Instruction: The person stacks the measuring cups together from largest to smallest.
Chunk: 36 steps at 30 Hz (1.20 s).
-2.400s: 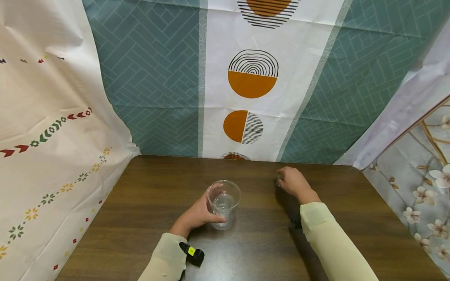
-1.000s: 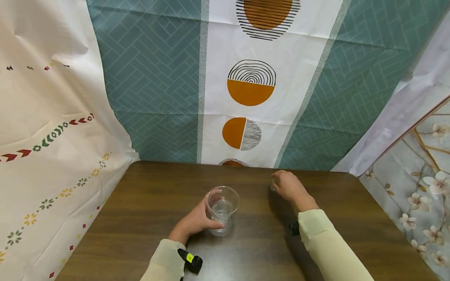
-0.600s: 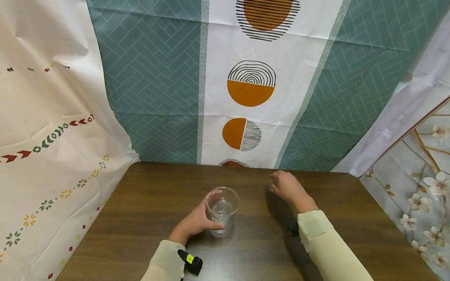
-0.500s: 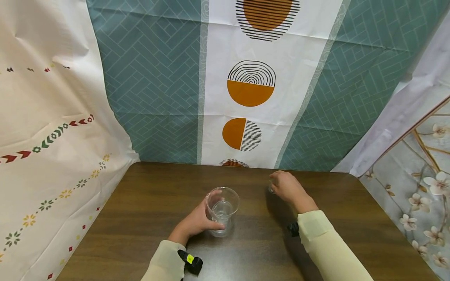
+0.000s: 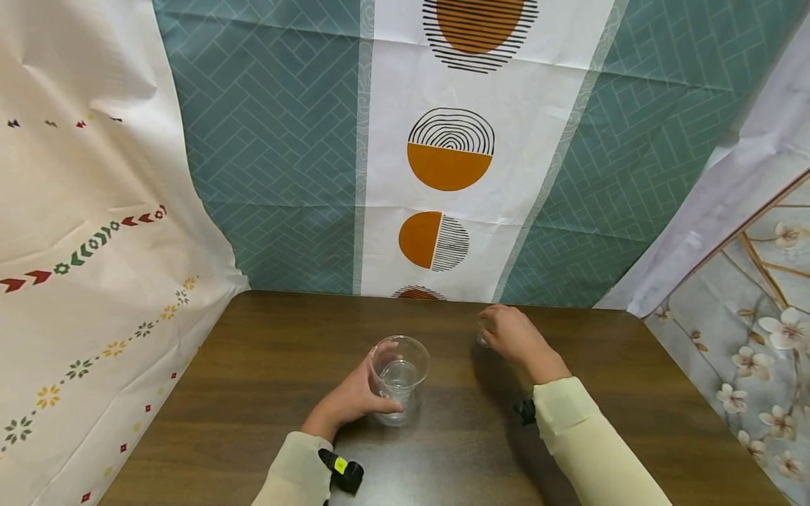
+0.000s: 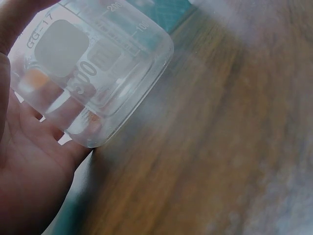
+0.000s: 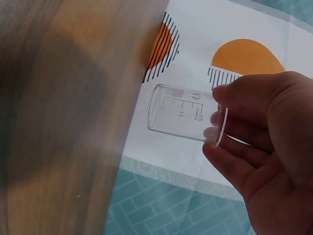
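Note:
My left hand (image 5: 356,393) grips a large clear beaker (image 5: 414,355), its thumb and fingers curled round the side. The beaker stands upright on the table, and "500" and "GG-17" are printed on its glass (image 6: 85,78). A smaller round outline shows inside; a nested glass is likely, but I cannot tell for sure. To the right and farther back, my right hand (image 5: 514,336) pinches a small clear beaker (image 7: 178,115) near its rim with thumb and fingertips. Its scale reads 15 and 25. In the right wrist view, the small beaker's base appears apart from the table.
The brown wooden table (image 5: 266,393) ends against a patterned cloth (image 5: 291,176) at the back. A cream cloth (image 5: 95,316) hangs along the left side, and a floral one (image 5: 753,351) along the right. Black wrist cameras sit at both cuffs.
My right hand has moved gradually left with the small beaker, nearer the large one. My left hand keeps its grip on the large beaker. The head view has tilted slightly up.

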Each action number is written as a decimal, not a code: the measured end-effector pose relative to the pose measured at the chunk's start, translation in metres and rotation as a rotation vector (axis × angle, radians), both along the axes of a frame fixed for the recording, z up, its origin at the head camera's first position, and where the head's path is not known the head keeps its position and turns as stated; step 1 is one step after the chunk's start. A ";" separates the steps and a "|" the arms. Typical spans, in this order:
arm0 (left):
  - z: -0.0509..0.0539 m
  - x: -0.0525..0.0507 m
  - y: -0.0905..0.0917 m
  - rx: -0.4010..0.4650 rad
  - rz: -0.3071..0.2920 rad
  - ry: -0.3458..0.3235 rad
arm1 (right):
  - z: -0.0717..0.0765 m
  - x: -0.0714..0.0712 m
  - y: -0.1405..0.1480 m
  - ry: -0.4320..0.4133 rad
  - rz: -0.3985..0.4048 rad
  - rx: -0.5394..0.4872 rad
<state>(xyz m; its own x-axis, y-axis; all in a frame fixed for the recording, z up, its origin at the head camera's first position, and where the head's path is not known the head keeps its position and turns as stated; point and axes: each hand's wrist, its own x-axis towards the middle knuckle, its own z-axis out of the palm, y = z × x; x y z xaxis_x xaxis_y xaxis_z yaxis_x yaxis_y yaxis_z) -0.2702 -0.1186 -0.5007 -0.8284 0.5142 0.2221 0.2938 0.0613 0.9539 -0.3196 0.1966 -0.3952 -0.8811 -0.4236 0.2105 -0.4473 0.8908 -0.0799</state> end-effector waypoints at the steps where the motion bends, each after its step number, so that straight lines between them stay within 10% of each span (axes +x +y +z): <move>1: 0.000 0.000 0.000 0.003 -0.002 0.001 | 0.001 0.000 -0.001 0.000 0.004 0.000; 36: 0.000 0.000 -0.001 -0.010 0.004 -0.012 | 0.019 0.016 -0.015 -0.007 0.046 0.000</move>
<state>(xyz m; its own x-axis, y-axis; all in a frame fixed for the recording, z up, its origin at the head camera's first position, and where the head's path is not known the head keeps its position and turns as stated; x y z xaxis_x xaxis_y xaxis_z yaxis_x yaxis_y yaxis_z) -0.2703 -0.1193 -0.5005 -0.8331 0.5129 0.2071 0.2821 0.0719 0.9567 -0.3037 0.1815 -0.3760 -0.8619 -0.4639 0.2046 -0.4875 0.8691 -0.0833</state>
